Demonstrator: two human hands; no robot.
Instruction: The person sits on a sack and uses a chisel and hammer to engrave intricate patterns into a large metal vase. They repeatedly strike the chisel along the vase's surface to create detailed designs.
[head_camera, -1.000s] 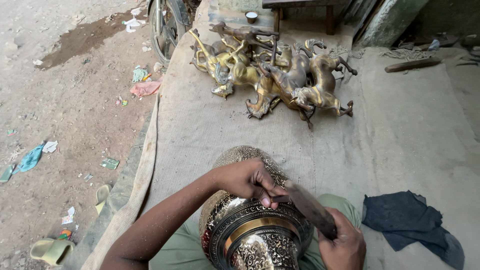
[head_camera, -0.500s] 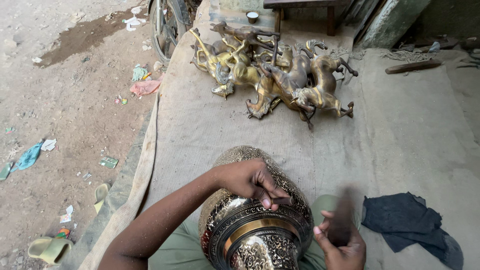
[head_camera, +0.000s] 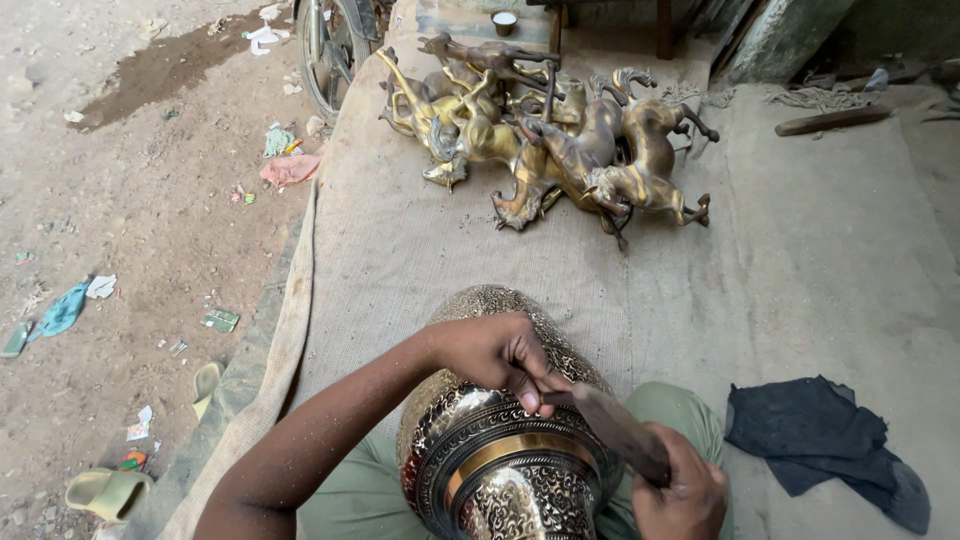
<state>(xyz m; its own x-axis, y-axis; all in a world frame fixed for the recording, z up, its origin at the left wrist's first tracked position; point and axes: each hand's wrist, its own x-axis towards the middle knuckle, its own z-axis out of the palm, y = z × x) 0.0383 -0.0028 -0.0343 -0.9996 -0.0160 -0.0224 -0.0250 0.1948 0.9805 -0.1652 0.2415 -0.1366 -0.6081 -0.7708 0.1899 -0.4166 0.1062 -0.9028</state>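
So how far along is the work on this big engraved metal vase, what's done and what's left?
The vase already carries dense engraved patterning over its shoulder and neck, with a plain brass band between. In hand: the left hand steadies the shoulder, and the right hand grips a dark tool whose tip meets the metal by the left thumb. How much surface remains is hidden. A pile of brass horse figures lies beyond on the mat, untouched.

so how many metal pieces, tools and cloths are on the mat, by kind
engraved metal vase, under the left hand: 1
flat dark tool, held in the right hand: 1
dark cloth: 1
pile of brass horse figures: 1 heap, single figures too tangled to count
total: 4
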